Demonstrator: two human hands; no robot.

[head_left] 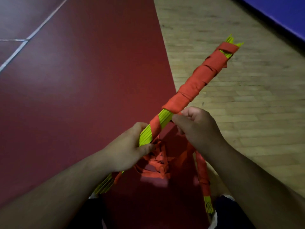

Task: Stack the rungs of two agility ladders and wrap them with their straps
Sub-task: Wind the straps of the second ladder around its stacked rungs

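A bundle of yellow-green rungs (165,119) slants from lower left to upper right, held in the air. Its far two thirds are wound in orange strap (203,75). My left hand (127,149) grips the bare rungs near the lower end. My right hand (196,126) pinches the strap beside the bundle where the winding ends. Loose orange strap (158,161) hangs in a tangle under my hands. A second bundle (204,184), wrapped in orange with yellow-green rung ends showing, lies below my right forearm near my legs.
The floor below is dark red sports flooring (82,96) with white lines (24,42) at the left. Light wooden flooring (239,96) lies to the right, and a blue wall or mat (283,12) runs along the top right.
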